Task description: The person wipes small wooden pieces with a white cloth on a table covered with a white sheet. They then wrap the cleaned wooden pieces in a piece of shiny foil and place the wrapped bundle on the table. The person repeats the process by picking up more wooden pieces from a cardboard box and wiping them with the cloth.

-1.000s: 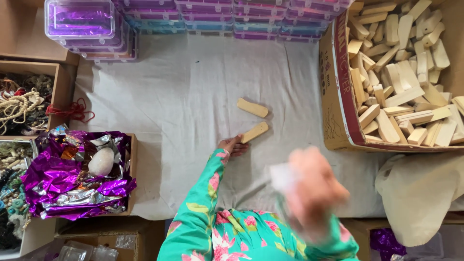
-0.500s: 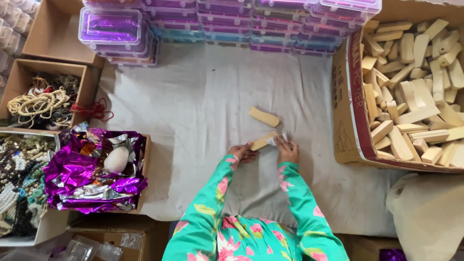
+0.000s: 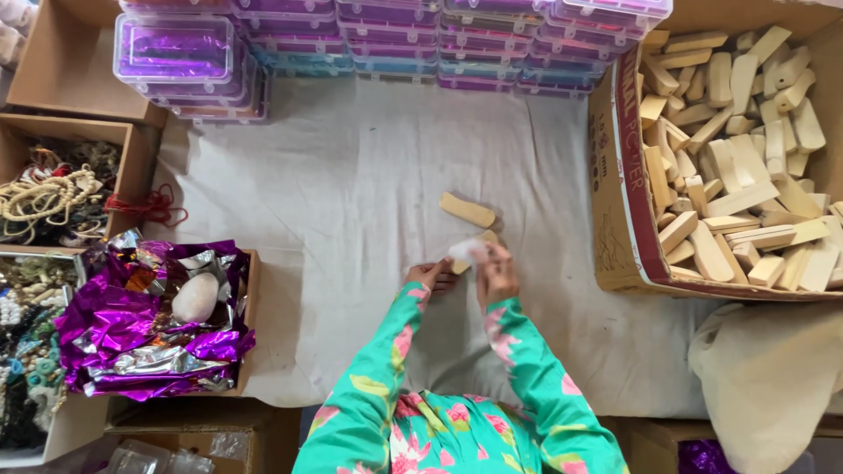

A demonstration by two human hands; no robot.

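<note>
Two hands meet at the middle of the pale cloth-covered tabletop (image 3: pixel 351 193): the left hand (image 3: pixel 432 276) pinches one end of a short tan wooden block (image 3: pixel 465 261), the right hand (image 3: pixel 497 274) presses a small white pad (image 3: pixel 465 250) on it. Loose pinching could let the block slip. One second flat wooden block (image 3: pixel 467 210) lies just beyond.

Your right: open cardboard box (image 3: pixel 615 175), brown with red printed band. Ahead: stacked clear plastic cases (image 3: pixel 395 39), purple and teal. Your left: brown cardboard boxes (image 3: pixel 53 88), one holding purple foil (image 3: pixel 132 325).
</note>
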